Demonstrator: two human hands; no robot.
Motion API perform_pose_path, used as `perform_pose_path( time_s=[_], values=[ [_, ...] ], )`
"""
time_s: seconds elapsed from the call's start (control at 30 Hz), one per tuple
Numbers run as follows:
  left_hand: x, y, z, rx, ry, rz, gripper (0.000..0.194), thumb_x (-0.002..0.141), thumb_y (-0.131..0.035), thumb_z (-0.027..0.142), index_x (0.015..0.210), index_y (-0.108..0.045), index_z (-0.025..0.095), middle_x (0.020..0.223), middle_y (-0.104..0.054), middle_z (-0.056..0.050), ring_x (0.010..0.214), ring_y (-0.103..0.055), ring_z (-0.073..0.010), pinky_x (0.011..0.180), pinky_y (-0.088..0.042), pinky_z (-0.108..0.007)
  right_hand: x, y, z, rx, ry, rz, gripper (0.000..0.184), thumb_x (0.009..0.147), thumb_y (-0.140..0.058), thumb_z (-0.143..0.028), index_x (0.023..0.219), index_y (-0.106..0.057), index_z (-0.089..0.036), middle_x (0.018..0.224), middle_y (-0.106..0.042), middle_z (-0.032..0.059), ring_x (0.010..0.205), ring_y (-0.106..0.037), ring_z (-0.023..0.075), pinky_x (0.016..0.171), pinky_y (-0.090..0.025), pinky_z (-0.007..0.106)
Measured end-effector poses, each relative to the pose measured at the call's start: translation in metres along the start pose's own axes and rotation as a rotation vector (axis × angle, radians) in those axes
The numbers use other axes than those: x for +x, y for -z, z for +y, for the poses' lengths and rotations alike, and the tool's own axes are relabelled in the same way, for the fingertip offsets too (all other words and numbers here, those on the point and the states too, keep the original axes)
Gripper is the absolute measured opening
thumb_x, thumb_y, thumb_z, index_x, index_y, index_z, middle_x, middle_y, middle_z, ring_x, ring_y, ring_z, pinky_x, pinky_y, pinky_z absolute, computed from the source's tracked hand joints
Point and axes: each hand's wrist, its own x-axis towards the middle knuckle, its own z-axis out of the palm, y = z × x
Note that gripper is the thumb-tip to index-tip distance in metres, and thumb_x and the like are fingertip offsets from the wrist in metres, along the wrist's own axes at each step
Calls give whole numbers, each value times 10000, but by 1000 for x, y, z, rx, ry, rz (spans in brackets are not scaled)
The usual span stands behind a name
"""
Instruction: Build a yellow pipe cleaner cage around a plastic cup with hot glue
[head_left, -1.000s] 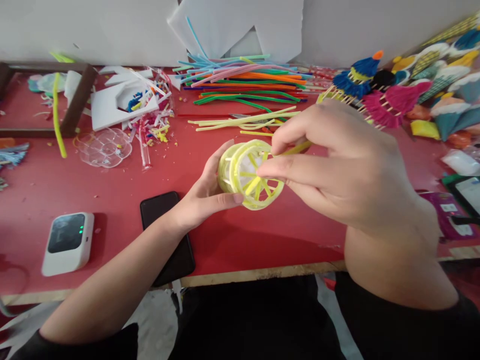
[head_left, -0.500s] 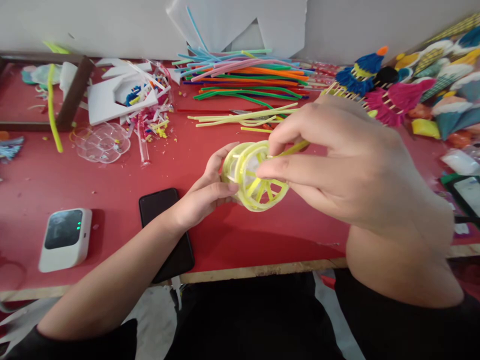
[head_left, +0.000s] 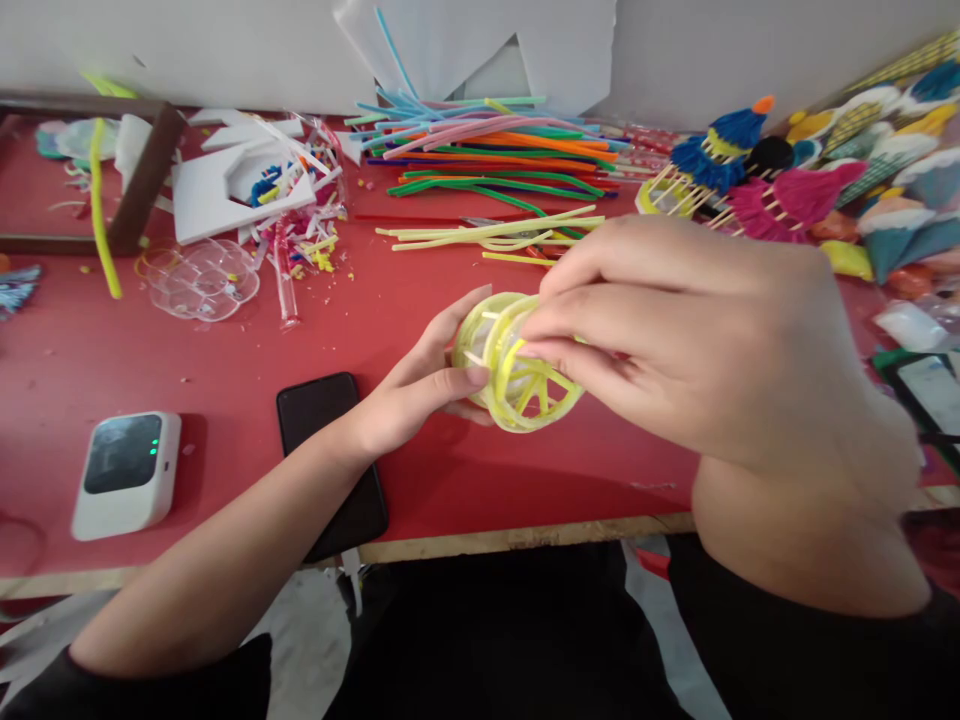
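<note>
My left hand [head_left: 420, 385] is wrapped around the side of a wheel-shaped frame [head_left: 534, 425] of pale yellow pipe cleaners. Two ringed faces with spokes show on this frame, and short pale bars join them. Over its upper right part, my right hand [head_left: 675, 340] is closed in a pinch. A bright yellow pipe cleaner piece [head_left: 513, 352] shows at the pinching fingertips, mostly hidden behind them. Both hands are above the red table. Beyond them lie several loose pale yellow pipe cleaners [head_left: 480, 238].
Colourful pipe cleaners [head_left: 495, 150] are piled at the back. A black phone [head_left: 319, 400] lies beneath my left forearm, and a white device [head_left: 127, 475] sits farther left. Back right stand small blue and pink figures [head_left: 795, 200] on sticks. A clear plastic tray [head_left: 202, 280] is near foam scraps [head_left: 199, 200].
My right fingers have shifted from the wheel's spokes to its upper rim. The yellow strip that stuck out behind them is now mostly hidden. The wheel has moved slightly right and down.
</note>
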Motion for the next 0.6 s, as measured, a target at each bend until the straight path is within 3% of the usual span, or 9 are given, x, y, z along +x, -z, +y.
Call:
perform_pose_path(
  time_s=[0.13,0.27,0.6],
  values=[
    [0,-2,1,0,6,33,773,893,-776,407,1572,-407,391,1526,-581,-48,1205,-688,-330,828,-660,-358,0,0,-3,17,4,21,257,950,-590,-82,740,-638,-222,885,-708,34,756,-639,151,634,-490,313],
    [1,-5,1,2,-18,43,805,891,-775,396,1588,-375,356,1603,-509,-72,1291,-644,-370,843,-661,-377,0,-1,-7,0,-56,25,205,911,-648,-39,817,-688,-216,848,-706,-4,751,-663,132,651,-512,284],
    [1,-7,-2,13,-103,113,765,886,-786,401,1552,-414,335,1544,-564,-66,1377,-580,-390,1035,-601,-482,2,5,-23,-30,-269,25,257,904,-693,-44,761,-640,-251,786,-696,-49,737,-683,151,626,-528,301]
  ],
)
